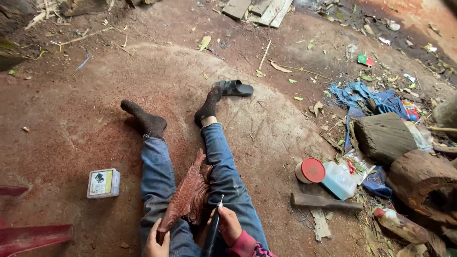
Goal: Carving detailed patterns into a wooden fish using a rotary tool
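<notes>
I sit on a reddish dirt floor with my jeans-clad legs stretched out. A reddish-brown carved wood piece with a scaly texture lies between my thighs. My left hand grips its near lower end. My right hand holds a dark pen-like rotary carving tool; its thin metal tip points up beside the carving's right edge.
A small white plastic box lies left of my leg. A black sandal rests by my right foot. To the right are a red-lidded container, a clear plastic jug, a wooden-handled tool, wood blocks and blue cloth. Red furniture parts sit bottom left.
</notes>
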